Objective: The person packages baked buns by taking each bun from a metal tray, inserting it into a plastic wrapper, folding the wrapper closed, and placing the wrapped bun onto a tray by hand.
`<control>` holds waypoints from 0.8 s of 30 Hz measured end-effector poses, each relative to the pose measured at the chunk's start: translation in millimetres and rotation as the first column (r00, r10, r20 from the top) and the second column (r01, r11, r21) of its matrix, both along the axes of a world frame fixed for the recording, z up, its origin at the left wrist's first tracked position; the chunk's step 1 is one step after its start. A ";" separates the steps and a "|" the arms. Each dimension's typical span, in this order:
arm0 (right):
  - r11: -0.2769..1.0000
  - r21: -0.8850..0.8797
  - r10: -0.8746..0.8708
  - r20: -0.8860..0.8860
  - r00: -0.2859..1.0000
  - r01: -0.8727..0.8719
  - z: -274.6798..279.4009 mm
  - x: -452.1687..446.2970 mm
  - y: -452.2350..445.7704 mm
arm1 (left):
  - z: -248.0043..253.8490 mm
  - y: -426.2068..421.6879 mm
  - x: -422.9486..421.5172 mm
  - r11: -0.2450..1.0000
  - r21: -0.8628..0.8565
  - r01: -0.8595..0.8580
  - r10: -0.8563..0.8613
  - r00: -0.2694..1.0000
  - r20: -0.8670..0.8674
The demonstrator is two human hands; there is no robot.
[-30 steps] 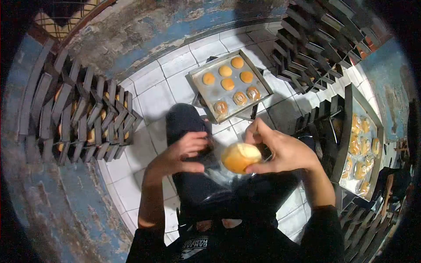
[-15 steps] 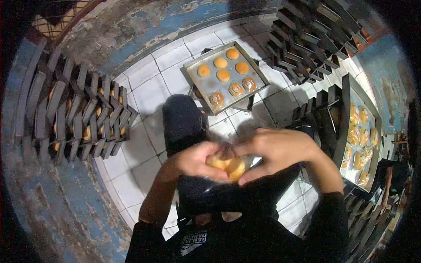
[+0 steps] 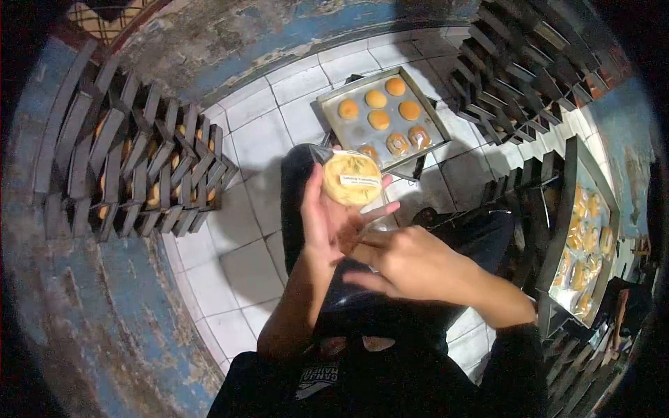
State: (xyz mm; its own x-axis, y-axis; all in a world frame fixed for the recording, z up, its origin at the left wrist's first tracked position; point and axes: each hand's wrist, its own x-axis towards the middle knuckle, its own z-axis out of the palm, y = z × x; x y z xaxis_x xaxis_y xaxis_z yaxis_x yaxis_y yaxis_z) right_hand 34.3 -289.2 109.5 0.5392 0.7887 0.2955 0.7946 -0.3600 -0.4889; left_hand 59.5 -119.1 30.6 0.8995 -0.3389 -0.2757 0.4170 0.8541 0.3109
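Note:
A round pale-yellow bun (image 3: 350, 175) in a clear plastic wrapper lies on my left hand (image 3: 326, 219), whose thumb and fingers are around its edges. A white printed label (image 3: 360, 181) shows on top of the bun. Just below, my right hand (image 3: 408, 265) is beside the left palm, its thumb apart from its bent fingers. Loose clear plastic shows near the right fingertips; whether they touch it I cannot tell. Beyond the hands, a metal tray (image 3: 348, 136) on the floor carries bare buns (image 3: 378, 120) and a few wrapped buns (image 3: 397, 143).
At the right, a tilted tray (image 3: 566, 209) holds several wrapped buns (image 3: 589, 233). Stacked dark trays (image 3: 132, 160) with buns inside stand at the left, and another stack (image 3: 516, 70) rises at the upper right. White floor tiles (image 3: 244, 216) lie beneath.
The bun, earlier held low between both hands, has moved up and away on my left hand, label showing. My right hand has shifted lower and let the bun go.

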 end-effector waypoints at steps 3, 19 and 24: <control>0.986 -0.057 -0.166 -0.150 0.975 0.159 0.7 -3.7 2.6 | 5.8 -0.4 1.6 0.997 0.046 -0.056 0.054 0.998 0.040; 0.900 0.280 -0.270 -0.245 0.931 0.334 -2.0 15.0 9.0 | 12.3 58.1 -8.2 0.985 0.011 -0.174 0.174 0.985 0.006; 0.797 0.534 -0.177 -0.239 0.955 0.282 -30.2 35.5 38.6 | -24.0 74.1 -53.9 0.939 0.229 -0.255 0.213 0.957 0.195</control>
State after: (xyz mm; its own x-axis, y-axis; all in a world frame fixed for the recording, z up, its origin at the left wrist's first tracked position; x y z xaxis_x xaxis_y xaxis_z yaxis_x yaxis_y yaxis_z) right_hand 69.9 -250.6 79.3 0.7654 0.3624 0.5318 0.6102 -0.1458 -0.7788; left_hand 5.5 -44.9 6.5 0.9848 -0.0529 -0.1652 0.1395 0.8076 0.5730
